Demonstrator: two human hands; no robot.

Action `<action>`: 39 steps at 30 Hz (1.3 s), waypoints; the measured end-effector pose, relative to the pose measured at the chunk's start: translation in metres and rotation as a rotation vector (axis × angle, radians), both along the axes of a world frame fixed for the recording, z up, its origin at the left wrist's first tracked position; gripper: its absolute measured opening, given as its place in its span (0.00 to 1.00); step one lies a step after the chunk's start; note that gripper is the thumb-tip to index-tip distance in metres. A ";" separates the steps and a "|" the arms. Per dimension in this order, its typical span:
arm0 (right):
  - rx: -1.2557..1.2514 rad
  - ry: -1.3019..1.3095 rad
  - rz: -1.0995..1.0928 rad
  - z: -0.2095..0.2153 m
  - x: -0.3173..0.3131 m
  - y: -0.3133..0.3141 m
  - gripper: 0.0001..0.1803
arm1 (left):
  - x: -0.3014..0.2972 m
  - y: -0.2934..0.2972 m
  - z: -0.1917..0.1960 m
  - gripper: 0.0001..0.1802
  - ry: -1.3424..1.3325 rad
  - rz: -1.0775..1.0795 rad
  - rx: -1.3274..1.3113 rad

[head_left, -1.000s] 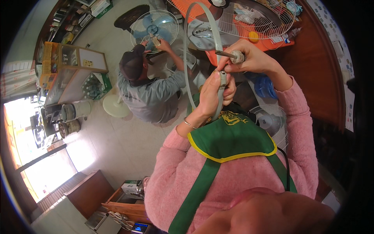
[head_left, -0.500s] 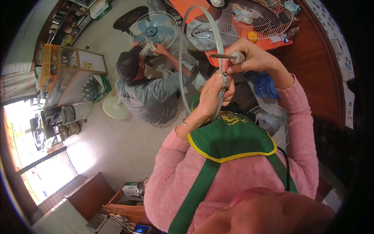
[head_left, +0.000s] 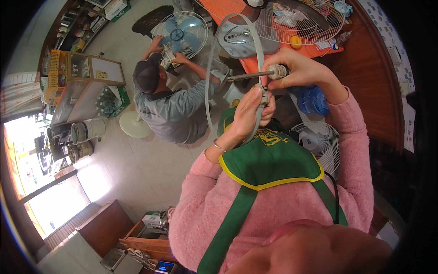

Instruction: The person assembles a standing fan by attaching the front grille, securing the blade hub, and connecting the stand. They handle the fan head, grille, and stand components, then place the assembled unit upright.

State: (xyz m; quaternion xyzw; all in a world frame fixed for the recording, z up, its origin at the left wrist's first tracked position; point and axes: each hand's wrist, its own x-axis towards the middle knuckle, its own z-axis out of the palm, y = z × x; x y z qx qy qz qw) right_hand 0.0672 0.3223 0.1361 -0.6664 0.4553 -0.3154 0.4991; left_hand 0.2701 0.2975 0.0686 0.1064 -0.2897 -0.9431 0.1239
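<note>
My left hand (head_left: pixel 248 109) is closed around the joint of a pale grey hoop, which looks like a fan guard ring (head_left: pixel 208 82). The ring stands up as a tall loop in front of my green apron. In my right hand (head_left: pixel 301 68) a screwdriver (head_left: pixel 277 71) with a worn, pale handle is tucked, its metal shaft pointing left across the ring's band. The right thumb and fingertips pinch at the clasp (head_left: pixel 264 96) of the ring, just above the left thumb. Any small part between those fingertips is too small to make out.
To the left a person in grey (head_left: pixel 171 114) handles a part before a blue-bladed fan (head_left: pixel 178 35). A large wire fan guard (head_left: pixel 315 34) lies on the orange table (head_left: pixel 250 65) ahead. A blue water jug (head_left: pixel 312 100) and another fan (head_left: pixel 319 141) stand right of my apron.
The screwdriver has turned, so more of its shaft shows, pointing left. The ring's top has dipped slightly. The other person's arms and head have shifted a little.
</note>
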 end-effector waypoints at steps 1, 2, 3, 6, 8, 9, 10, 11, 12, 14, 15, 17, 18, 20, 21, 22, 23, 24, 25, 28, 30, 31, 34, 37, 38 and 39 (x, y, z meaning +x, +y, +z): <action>-0.004 0.014 -0.004 0.000 0.000 0.001 0.08 | 0.000 0.000 0.000 0.20 -0.001 0.000 -0.007; -0.012 0.019 -0.006 0.000 0.000 0.001 0.08 | 0.000 0.001 0.000 0.21 -0.003 -0.001 -0.013; -0.015 0.021 -0.009 0.000 -0.001 0.002 0.08 | -0.001 0.001 0.001 0.21 -0.004 -0.005 -0.025; -0.056 0.059 -0.019 0.001 -0.002 0.005 0.09 | -0.003 0.003 0.002 0.21 -0.028 -0.007 -0.017; -0.081 0.149 -0.021 0.003 -0.003 0.006 0.09 | -0.005 0.004 0.003 0.21 -0.042 -0.032 -0.025; -0.098 0.184 -0.024 0.003 -0.003 0.007 0.10 | -0.005 0.005 0.003 0.21 -0.053 -0.043 -0.036; -0.119 0.205 -0.024 0.003 -0.004 0.007 0.10 | -0.006 0.005 0.003 0.21 -0.056 -0.044 -0.023; -0.146 0.218 -0.028 0.003 -0.004 0.007 0.10 | -0.006 0.006 0.003 0.21 -0.062 -0.043 -0.016; -0.173 0.232 -0.033 0.002 -0.004 0.008 0.10 | -0.006 0.006 0.003 0.21 -0.061 -0.044 -0.014; -0.150 0.136 -0.031 0.000 -0.005 0.008 0.10 | -0.007 0.006 0.001 0.22 -0.023 -0.059 -0.003; -0.139 0.088 -0.029 -0.001 -0.005 0.008 0.09 | -0.007 0.005 0.001 0.23 0.000 -0.067 0.000; -0.124 0.056 -0.019 -0.002 -0.007 0.009 0.10 | -0.007 0.004 -0.001 0.23 0.022 -0.098 -0.015; -0.113 0.035 -0.014 -0.003 -0.008 0.010 0.10 | -0.007 0.004 -0.002 0.23 0.037 -0.109 -0.029; -0.123 0.055 -0.011 -0.003 -0.010 0.010 0.10 | -0.007 0.005 -0.002 0.23 0.037 -0.108 -0.013; -0.126 0.063 -0.011 -0.003 -0.010 0.011 0.10 | -0.008 0.006 -0.003 0.23 0.039 -0.108 -0.008; -0.126 0.076 -0.015 -0.003 -0.011 0.011 0.10 | -0.008 0.006 -0.003 0.23 0.032 -0.101 -0.007; -0.127 0.088 -0.018 -0.003 -0.011 0.012 0.10 | -0.008 0.008 -0.003 0.23 0.025 -0.093 -0.007; -0.133 0.101 -0.017 -0.002 -0.011 0.012 0.10 | -0.008 0.009 -0.003 0.23 0.018 -0.084 -0.008; -0.140 0.115 -0.023 -0.001 -0.011 0.012 0.11 | -0.009 0.009 -0.003 0.23 0.021 -0.083 -0.008; -0.175 0.164 -0.027 0.000 -0.011 0.013 0.12 | -0.010 0.010 -0.005 0.22 0.033 -0.088 -0.014; -0.208 0.198 -0.017 -0.001 -0.013 0.013 0.12 | -0.010 0.009 -0.006 0.22 0.044 -0.102 -0.025; -0.193 0.208 -0.014 -0.001 -0.013 0.013 0.13 | -0.010 0.009 -0.006 0.22 0.025 -0.098 -0.025; -0.174 0.235 -0.003 -0.002 -0.014 0.013 0.13 | -0.009 0.011 -0.005 0.21 -0.030 -0.091 -0.031; -0.131 0.277 -0.001 -0.002 -0.012 0.014 0.13 | -0.010 0.014 -0.004 0.20 -0.081 -0.079 -0.066; -0.106 0.286 -0.002 -0.002 -0.011 0.015 0.13 | -0.011 0.016 -0.004 0.20 -0.095 -0.067 -0.090; -0.081 0.294 -0.003 -0.002 -0.009 0.015 0.13 | -0.011 0.017 -0.004 0.20 -0.096 -0.060 -0.120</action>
